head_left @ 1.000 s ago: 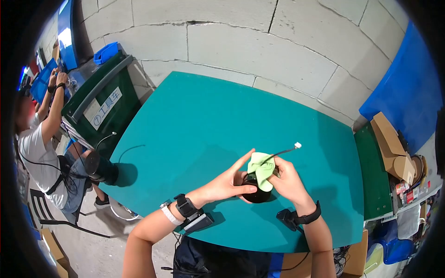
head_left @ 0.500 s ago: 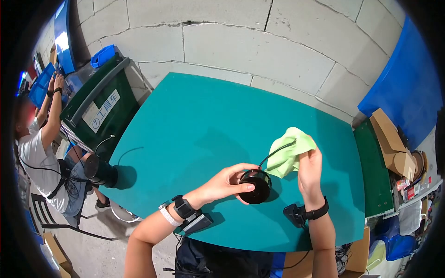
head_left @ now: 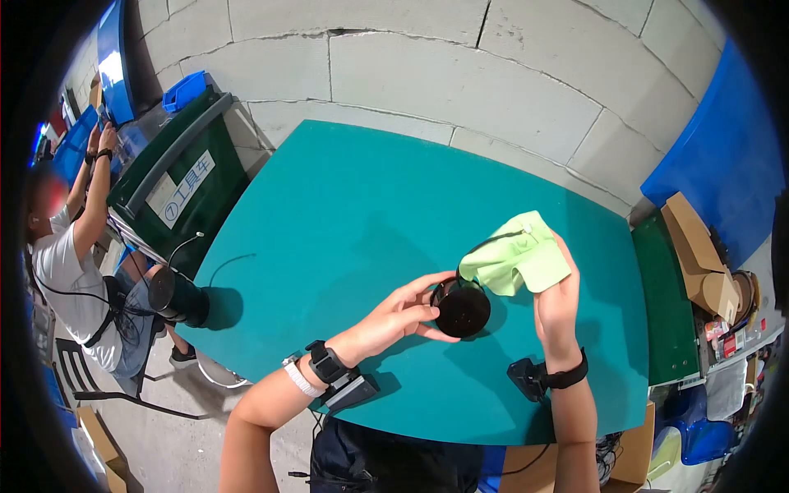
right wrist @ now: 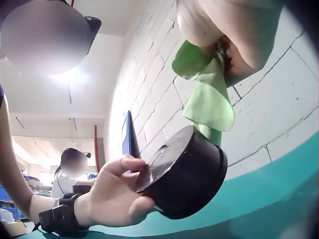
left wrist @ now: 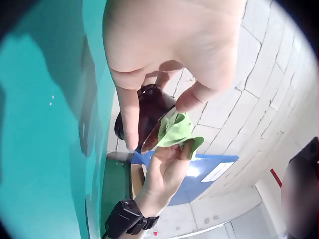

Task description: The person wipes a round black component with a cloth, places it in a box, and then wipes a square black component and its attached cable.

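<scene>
My left hand (head_left: 390, 327) grips a short black cylinder (head_left: 467, 312) by its side, thumb and fingers spread around it. The cylinder is tilted above the table, its flat round end facing me in the head view. A thin dark cable (head_left: 491, 239) runs from its far side up over a light green cloth (head_left: 522, 259). My right hand (head_left: 559, 308) holds this cloth bunched up, to the right of the cylinder. In the right wrist view the cloth (right wrist: 209, 99) hangs from the curled fingers down to the cylinder (right wrist: 194, 174), overlapping its far rim.
Another black cylinder (head_left: 177, 297) with a cable stands at the left edge of the green table (head_left: 353, 205). A dark green tool cart (head_left: 185, 172) and a seated person (head_left: 78, 263) are beyond it. Cardboard boxes (head_left: 694, 255) lie at the right, and a block wall rises behind.
The right hand and cloth have moved up and right, off the cylinder's top, and the cloth has spread out. The left hand has shifted the cylinder slightly up and right, turning its flat end.
</scene>
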A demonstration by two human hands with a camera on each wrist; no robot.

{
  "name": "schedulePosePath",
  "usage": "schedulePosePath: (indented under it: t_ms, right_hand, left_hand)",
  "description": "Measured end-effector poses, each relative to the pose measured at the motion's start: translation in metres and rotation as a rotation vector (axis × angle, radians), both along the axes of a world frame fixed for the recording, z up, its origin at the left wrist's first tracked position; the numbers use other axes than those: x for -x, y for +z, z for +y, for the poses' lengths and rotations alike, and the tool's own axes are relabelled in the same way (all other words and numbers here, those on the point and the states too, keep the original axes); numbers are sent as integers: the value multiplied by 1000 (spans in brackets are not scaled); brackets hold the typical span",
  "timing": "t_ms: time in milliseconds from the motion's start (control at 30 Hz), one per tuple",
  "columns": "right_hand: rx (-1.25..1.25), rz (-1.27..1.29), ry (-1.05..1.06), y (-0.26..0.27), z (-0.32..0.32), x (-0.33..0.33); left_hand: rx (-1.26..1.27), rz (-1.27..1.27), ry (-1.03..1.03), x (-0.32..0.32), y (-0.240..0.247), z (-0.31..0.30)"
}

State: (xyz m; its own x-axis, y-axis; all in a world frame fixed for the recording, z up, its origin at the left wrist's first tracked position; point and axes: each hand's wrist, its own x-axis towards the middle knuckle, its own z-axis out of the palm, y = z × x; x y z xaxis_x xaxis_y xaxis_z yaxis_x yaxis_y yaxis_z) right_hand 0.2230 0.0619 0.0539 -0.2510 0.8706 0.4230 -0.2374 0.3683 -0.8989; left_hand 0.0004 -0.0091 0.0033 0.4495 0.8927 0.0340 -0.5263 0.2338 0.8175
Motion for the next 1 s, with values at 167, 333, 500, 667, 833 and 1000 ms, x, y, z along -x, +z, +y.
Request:
schedulePosePath:
  t_ms: [167,333,500,667,833,1000]
  right_hand:
    - [-42,26,27,-2,0,2]
    - [-64,-157,134,-1,-7,5]
    - [-359,-628,129,-1,-17,26]
    - [-318,-610,129,1,-22,30]
    - [-287,-622,146,-4,-14,23]
    - [-323,-596,151,-1,-14,25]
  left_hand:
    - [-11,-71,102,-1,0,3]
    - [-60,-74,209,1,2,4]
    - [-21,-41,174,0,5,0]
    - [-52,40,206,1,-2,1]
    - [-62,39,166,1,-3,1]
    - [-74,42,189,1,-4,2]
